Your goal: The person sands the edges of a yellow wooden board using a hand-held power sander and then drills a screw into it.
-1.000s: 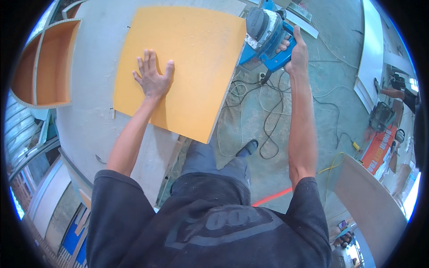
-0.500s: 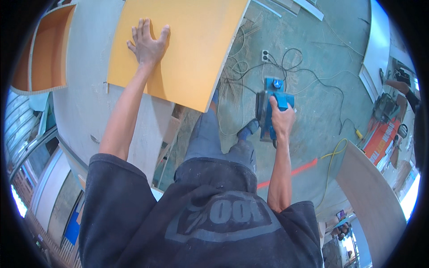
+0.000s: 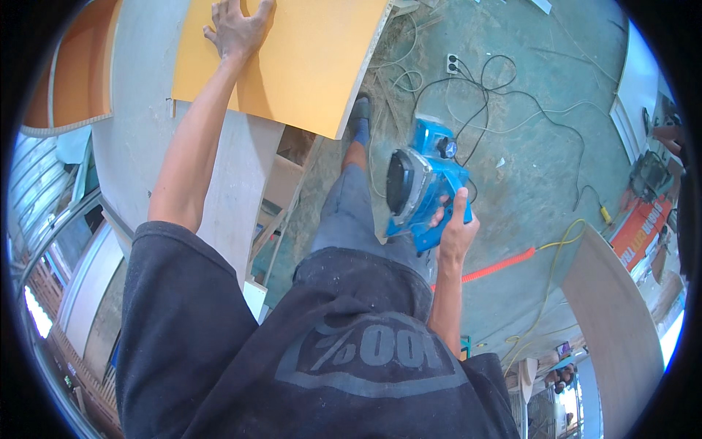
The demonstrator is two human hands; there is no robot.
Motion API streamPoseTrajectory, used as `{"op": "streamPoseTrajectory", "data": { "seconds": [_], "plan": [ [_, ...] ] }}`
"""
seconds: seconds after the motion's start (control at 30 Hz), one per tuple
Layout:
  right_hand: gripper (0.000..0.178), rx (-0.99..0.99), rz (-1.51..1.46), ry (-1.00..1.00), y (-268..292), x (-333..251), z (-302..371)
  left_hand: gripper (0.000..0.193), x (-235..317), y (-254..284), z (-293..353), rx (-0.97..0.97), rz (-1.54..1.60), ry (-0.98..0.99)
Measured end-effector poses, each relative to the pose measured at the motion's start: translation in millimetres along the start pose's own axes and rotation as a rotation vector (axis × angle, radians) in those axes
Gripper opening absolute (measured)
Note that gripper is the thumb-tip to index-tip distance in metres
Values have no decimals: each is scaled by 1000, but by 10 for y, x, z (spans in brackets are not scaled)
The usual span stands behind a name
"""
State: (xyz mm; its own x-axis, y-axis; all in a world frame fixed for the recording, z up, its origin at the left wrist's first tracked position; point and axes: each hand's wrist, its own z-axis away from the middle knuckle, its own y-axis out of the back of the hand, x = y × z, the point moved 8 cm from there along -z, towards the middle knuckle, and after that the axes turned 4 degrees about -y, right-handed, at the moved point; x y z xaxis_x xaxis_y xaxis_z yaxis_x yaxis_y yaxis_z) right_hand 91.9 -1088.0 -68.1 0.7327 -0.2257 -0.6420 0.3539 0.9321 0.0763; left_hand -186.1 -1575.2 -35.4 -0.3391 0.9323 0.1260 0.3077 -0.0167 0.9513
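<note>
My left hand (image 3: 240,31) lies with spread fingers on a yellow panel (image 3: 307,66), whose near corner juts toward my legs. That panel rests on a large pale board (image 3: 150,146). My right hand (image 3: 457,228) is closed round the rear handle of a blue electric hand planer (image 3: 428,175). The planer is held in the air beside my right thigh, off the panel's edge, tilted so that its dark round side cover and front knob show. Part of the grip is hidden by my fingers.
A black cable (image 3: 486,91) winds over the green floor from a white socket block (image 3: 453,64). An orange coiled hose (image 3: 497,265) and a yellow hose (image 3: 559,249) lie at right, near a curved board (image 3: 610,322). An orange-brown cabinet piece (image 3: 80,66) stands far left.
The planer has come up off the floor side toward me and turned, showing its side cover. My view has shifted, and my left hand stays spread on the yellow panel.
</note>
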Motion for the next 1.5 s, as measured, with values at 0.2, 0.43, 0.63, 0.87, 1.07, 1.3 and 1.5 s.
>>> {"op": "streamPoseTrajectory", "data": {
  "seconds": [0.2,0.43,0.63,0.87,1.07,1.3,1.5],
  "plan": [
    [42,-226,-494,-249,-444,271,555,84,40,23,-26,-53,14,7],
    [41,-290,-395,-193,-781,256,705,85,43,-46,-48,-39,-15,9],
    [43,-262,-433,-192,-886,311,667,82,-4,16,-1,104,-20,-82],
    [41,-267,-494,-226,-961,191,639,98,-11,48,54,-96,130,-45],
    [41,-252,-539,-191,-989,178,611,95,-14,224,167,-104,136,-42],
    [42,-289,-532,-149,-969,128,609,91,-112,485,343,-77,111,-65],
    [43,-325,-507,-117,-965,-90,626,89,-142,751,505,-69,95,-56]
  ]
}}
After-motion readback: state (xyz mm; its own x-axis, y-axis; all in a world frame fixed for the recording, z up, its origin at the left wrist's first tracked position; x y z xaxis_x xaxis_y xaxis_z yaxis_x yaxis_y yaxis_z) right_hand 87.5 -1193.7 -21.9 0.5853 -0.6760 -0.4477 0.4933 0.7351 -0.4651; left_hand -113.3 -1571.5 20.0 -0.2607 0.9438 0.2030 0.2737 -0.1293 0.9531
